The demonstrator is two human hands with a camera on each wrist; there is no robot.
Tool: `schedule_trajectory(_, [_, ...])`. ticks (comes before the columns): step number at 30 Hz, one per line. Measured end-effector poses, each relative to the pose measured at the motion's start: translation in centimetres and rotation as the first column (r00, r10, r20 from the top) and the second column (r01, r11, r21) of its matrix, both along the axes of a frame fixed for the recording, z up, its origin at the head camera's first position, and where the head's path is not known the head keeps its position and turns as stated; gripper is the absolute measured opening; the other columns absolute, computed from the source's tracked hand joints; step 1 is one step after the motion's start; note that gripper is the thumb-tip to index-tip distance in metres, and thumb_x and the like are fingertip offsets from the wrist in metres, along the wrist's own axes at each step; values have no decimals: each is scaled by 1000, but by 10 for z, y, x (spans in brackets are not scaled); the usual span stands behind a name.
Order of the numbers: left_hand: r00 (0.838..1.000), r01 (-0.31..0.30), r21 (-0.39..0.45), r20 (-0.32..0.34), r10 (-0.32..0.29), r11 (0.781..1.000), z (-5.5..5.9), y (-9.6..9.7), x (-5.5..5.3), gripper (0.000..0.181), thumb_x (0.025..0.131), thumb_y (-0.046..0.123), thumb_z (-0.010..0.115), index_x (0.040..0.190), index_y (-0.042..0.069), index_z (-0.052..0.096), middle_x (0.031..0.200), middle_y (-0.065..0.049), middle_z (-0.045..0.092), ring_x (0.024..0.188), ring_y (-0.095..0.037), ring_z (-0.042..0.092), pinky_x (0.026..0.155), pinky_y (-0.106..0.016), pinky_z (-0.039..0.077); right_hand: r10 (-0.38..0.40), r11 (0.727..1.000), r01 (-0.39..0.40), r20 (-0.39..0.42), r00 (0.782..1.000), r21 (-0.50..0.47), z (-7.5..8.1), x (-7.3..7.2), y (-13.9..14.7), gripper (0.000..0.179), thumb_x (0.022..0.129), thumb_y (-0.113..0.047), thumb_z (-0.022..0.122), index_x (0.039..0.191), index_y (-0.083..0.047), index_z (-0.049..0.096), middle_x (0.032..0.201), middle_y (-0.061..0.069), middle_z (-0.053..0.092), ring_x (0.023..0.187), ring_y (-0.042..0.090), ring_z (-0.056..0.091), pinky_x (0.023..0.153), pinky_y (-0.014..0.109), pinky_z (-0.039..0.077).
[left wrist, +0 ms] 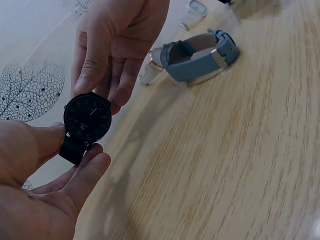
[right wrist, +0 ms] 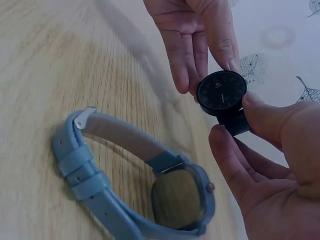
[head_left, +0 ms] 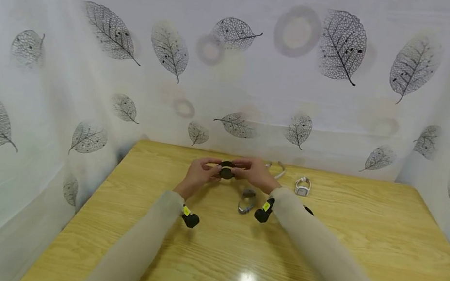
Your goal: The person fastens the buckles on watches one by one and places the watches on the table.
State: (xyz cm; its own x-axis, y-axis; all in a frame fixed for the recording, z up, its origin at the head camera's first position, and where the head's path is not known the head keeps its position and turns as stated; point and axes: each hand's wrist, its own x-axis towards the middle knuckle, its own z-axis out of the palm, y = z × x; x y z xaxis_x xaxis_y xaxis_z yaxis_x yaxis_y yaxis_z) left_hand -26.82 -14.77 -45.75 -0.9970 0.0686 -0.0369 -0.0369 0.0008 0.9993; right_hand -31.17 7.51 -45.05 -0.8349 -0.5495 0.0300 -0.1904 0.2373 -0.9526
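Both hands hold a black wristwatch above the far part of the table. Its round dark dial with pale numerals shows in both wrist views. My left hand pinches one side of it between thumb and fingers. On the opposite side my right hand grips it the same way, thumb at the case edge. A short piece of black strap shows below the case; the rest is hidden by fingers. Below the hands, a blue-strapped watch lies buckled in a loop on the table.
A white watch stands on the wooden table, right of the hands. Behind the right hand is a pale strap, partly hidden. A black item shows past the right sleeve. A leaf-patterned curtain borders the table's back.
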Motion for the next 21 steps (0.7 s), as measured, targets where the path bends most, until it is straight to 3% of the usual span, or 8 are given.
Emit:
schedule_trajectory(6, [1000, -7, -64, -16, 6, 998, -7, -3, -3, 34, 99, 0, 67, 132, -6, 64, 119, -33, 67, 95, -31, 75, 90, -50, 59, 5, 998, -3, -31, 1000, 55, -11, -10, -6, 41, 101, -14, 69, 139, -2, 62, 129, 20, 68, 104, 26, 73, 89, 38, 61])
schedule_trajectory(12, [1000, -10, -86, -6, 9, 996, -13, -4, -8, 34, 99, -1, 67, 132, -8, 64, 118, -35, 67, 96, -34, 74, 87, -45, 61, 15, 990, -2, -90, 996, 143, -12, -14, -9, 38, 101, -17, 69, 136, -3, 66, 124, 17, 71, 107, 25, 72, 89, 35, 60])
schedule_trajectory(21, [1000, -9, -200, 2, 9, 980, -11, -6, -11, 35, 100, 7, 68, 133, -3, 65, 116, -27, 71, 83, -30, 75, 68, -35, 64, 14, 993, -14, -2, 1000, 113, -19, -24, -12, 42, 101, -14, 69, 140, 0, 61, 127, 21, 69, 103, 24, 73, 85, 34, 61])
